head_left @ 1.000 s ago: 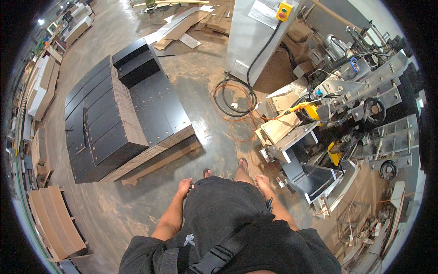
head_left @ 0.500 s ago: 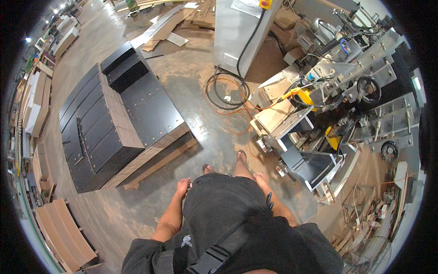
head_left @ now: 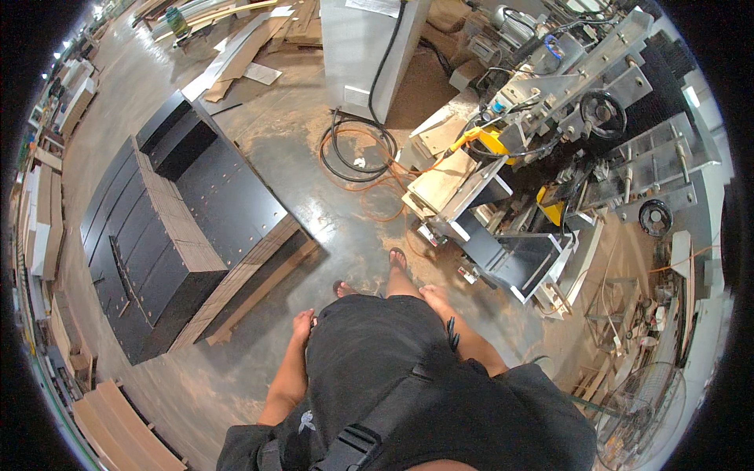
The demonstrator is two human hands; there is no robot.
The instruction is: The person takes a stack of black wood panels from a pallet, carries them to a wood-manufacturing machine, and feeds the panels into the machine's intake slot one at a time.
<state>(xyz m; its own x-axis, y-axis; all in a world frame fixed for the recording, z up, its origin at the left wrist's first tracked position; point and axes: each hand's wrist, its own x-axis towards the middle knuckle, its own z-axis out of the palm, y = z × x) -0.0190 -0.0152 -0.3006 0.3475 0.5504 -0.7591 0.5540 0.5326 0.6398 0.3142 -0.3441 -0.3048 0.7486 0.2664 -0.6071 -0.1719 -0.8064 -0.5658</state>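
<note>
Both arms hang at my sides as I stand on a smooth floor. My left hand is beside my left hip with its fingers curled in; whether anything sits inside is hidden. On the other side, my right hand hangs by the dark shorts, its fingers mostly turned out of sight. Neither hand touches the surroundings. Left of me is a large stack of black panels with brown edges, the nearest thing to my left hand. To the right stands a metal machine with black handwheels and yellow parts.
A grey metal cabinet stands ahead, with coiled black and orange cables on the floor before it. Flat board scraps lie beyond. Brown boards are at the lower left, a wire-caged fan at the lower right.
My view has turned slightly to the right, so the panel stack, cabinet and machine sit further left. My feet have shifted little; both arms still hang at my sides.
</note>
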